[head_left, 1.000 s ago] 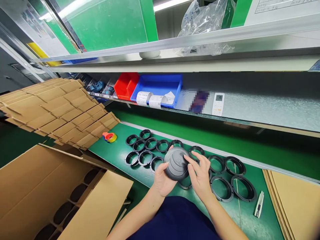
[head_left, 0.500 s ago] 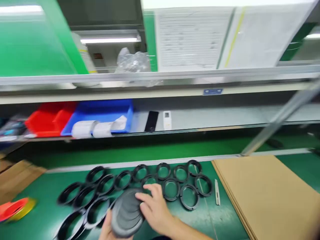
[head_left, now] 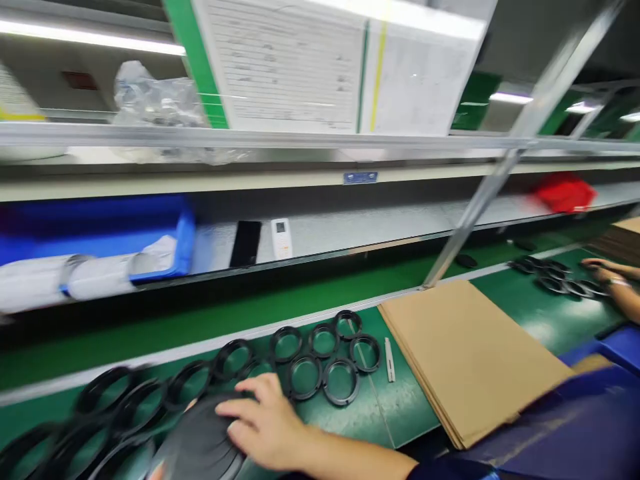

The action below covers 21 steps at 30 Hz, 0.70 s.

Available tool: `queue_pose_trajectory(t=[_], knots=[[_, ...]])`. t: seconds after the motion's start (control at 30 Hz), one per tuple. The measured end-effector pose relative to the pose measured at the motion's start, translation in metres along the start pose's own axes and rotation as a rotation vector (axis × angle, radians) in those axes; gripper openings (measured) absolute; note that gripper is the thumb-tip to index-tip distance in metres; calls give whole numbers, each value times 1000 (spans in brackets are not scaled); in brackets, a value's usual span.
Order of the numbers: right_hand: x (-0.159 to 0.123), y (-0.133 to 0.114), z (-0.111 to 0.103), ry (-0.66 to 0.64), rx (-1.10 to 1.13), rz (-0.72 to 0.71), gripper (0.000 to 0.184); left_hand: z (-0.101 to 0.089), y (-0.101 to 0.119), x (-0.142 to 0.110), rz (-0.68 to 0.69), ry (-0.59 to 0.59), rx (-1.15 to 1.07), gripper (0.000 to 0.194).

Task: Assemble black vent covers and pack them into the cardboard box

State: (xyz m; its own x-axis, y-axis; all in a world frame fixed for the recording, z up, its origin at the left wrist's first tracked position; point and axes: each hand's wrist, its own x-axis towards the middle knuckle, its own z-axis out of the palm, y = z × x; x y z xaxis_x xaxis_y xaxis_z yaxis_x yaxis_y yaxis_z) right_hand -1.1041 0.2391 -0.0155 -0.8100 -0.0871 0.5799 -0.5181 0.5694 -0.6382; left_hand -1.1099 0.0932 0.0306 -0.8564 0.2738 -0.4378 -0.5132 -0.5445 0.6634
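Observation:
My right hand (head_left: 265,423) lies over a round dark grey ribbed cover (head_left: 200,445) at the bottom left, with its fingers curled on the cover's top. Of my left hand (head_left: 149,471) only a sliver shows under the cover's lower edge, and its fingers are hidden. The cover is just above the green table, over a spread of black plastic rings (head_left: 320,363). The left part of the picture is smeared by motion.
A stack of flat cardboard sheets (head_left: 465,353) lies to the right of the rings, with a white pen-like tool (head_left: 389,350) beside it. The shelf behind holds a blue bin (head_left: 100,227), a black phone (head_left: 245,243) and a white remote (head_left: 281,238). A co-worker's hand (head_left: 605,272) works on more rings (head_left: 550,277) at far right.
The view has swung to the right: the cardboard boxes on the left are gone from sight and the cover with my hands now sits at the bottom left. My right hand stays on the cover.

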Motion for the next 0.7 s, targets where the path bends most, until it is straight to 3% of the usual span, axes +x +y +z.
queue_pose_trajectory(t=[0.07, 0.13, 0.2, 0.27, 0.47, 0.7], knots=[[-1, -8, -14, 27, 35, -1, 32, 0, 0, -20, 70, 20, -80, 37], [-1, -11, -26, 50, 50, 5, 33, 6, -2, -32, 137, -87, -206, 38], [4, -8, -31, 24, 49, 0, 35, 11, -2, -31, 110, -245, -297, 41], [8, -6, -31, -27, 50, -41, 38, 12, -1, -25, 115, -330, -346, 42], [12, -15, -28, -114, 112, -121, 42, 5, -7, -30, 180, -377, -370, 44], [18, -17, -25, -144, 296, -14, 43, 7, -4, -34, 157, -411, -392, 46]])
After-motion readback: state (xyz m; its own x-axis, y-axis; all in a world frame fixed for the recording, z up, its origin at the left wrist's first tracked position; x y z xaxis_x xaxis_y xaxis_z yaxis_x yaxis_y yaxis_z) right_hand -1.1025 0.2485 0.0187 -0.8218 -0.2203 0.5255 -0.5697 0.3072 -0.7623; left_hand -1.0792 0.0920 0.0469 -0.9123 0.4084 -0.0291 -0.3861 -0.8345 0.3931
